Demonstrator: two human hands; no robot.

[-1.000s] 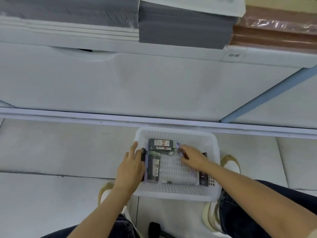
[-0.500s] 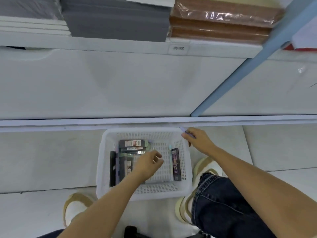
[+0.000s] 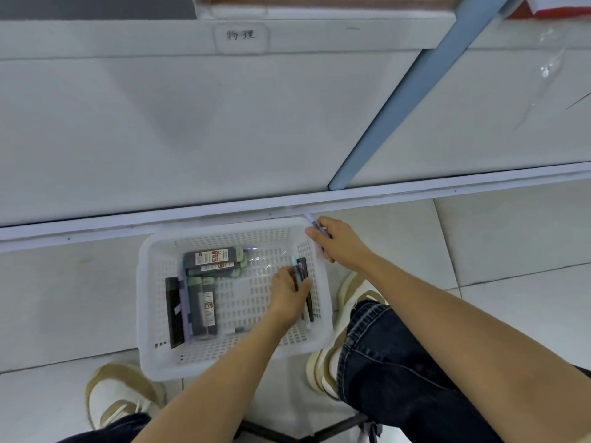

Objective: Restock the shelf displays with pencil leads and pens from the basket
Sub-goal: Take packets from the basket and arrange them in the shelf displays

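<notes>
Two hands are busy at a white perforated basket that sits on the tiled floor, pushed close against the foot of the white shelving. The left hand reaches down inside, by the right-hand wall, with thumb on one side and curled fingers on the other of a slim dark pack lying lengthwise there, so it pinches that pack. A pale pen lies alongside, partly under the hand.

The right hand is at the basket's far right corner, over the rim, its fingers wrapped round a pen whose lilac tip pokes out towards the shelf base.

Several pencil lead packs lie side by side along the left of the basket, and a couple more lie crosswise at the far side (red and white labels, print too small to read).

A handwritten label is fixed to the shelf edge above, and a blue upright slants down beside it. The person's beige shoes flank the basket.
</notes>
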